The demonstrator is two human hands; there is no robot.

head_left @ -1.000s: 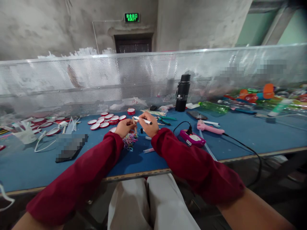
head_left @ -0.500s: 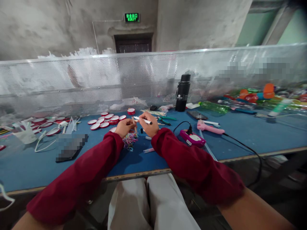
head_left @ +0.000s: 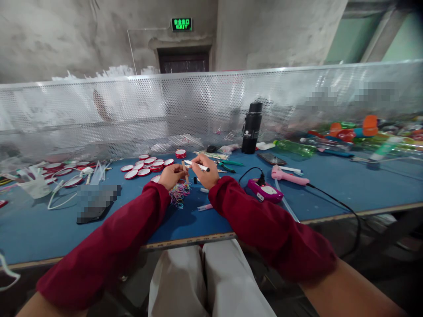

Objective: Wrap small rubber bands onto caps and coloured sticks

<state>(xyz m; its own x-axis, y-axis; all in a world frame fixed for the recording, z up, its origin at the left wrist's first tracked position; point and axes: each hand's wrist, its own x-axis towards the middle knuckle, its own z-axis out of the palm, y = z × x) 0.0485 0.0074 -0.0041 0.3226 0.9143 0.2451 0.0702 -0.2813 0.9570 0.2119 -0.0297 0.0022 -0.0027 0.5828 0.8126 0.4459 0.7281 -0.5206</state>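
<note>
The left hand (head_left: 169, 175) pinches a thin wooden stick (head_left: 183, 170) upright over the blue surface (head_left: 330, 185), steadying it for the right hand (head_left: 205, 175), which grips a white marker (head_left: 197, 165) tipped toward the stick. Loose colored rubber bands (head_left: 179, 193) lie just below both hands, within easy reach.

There is a single view, from a camera worn on the person's head. It looks forward and downward along both red-sleeved arms to the hands, the left hand (head_left: 169, 175) and the right hand (head_left: 205, 175), which meet near the middle of the frame. The blue table (head_left: 346, 185) spreads wide across the picture, its near edge low in view with the person's lap beneath. Farther off, the perforated metal screen (head_left: 132, 114) and the concrete wall with the exit sign (head_left: 181, 23) fill the upper half.
</note>
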